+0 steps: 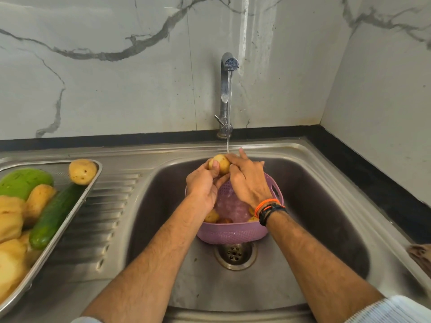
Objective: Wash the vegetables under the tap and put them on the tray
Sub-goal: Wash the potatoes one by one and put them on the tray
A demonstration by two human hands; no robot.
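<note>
Water runs from the steel tap point(226, 89) onto a yellow potato point(221, 163) held over the sink point(326, 206). My left hand point(202, 185) grips the potato from the left with the thumb across it. My right hand point(247, 180) curls over its right side. Below my hands stands a purple colander point(231, 233) with several potatoes point(211, 216) in it. On the draining board at the left lies a steel tray point(93, 180) holding potatoes point(82, 171), a cucumber point(56, 213) and a pale green vegetable point(23, 181).
The drain point(235, 255) lies just in front of the colander. A black counter edge point(373, 183) runs along the marble walls at the back and right. A brown object point(422, 255) pokes in at the right edge.
</note>
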